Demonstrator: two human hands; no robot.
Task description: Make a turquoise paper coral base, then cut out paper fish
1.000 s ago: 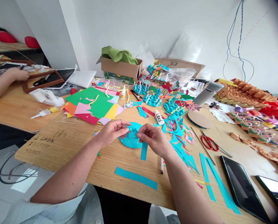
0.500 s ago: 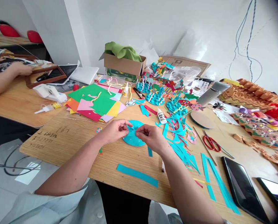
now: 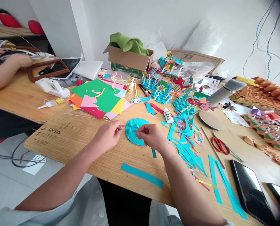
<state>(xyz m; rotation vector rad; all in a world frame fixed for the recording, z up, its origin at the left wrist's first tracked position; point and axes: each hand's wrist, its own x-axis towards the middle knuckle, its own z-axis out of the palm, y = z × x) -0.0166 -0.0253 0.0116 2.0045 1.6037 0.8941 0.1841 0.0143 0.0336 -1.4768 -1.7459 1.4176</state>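
A round teal paper disc [image 3: 132, 129] with raised folds lies on the wooden table [image 3: 83, 138] in front of me. My right hand [image 3: 151, 137] rests on its right side, fingers curled and pinched on a narrow teal paper strip [image 3: 153, 153] that sticks out below the palm. My left hand [image 3: 108, 136] sits just left of the disc, fingers loosely curled, thumb and fingertips near the disc's edge with nothing seen in them.
A long teal strip [image 3: 142, 175] lies near the front edge. A glue bottle [image 3: 168, 115], teal offcuts [image 3: 189, 147], red scissors [image 3: 220, 145] and dark tablets [image 3: 250, 188] lie to the right. Coloured paper sheets [image 3: 99, 102] and a cardboard box [image 3: 129, 61] are behind. Another person's arm [image 3: 5, 70] works at the far left.
My left hand has drawn back off the disc to its left edge. My right hand has pulled the teal strip in, so less of it hangs below. The view shifted slightly.
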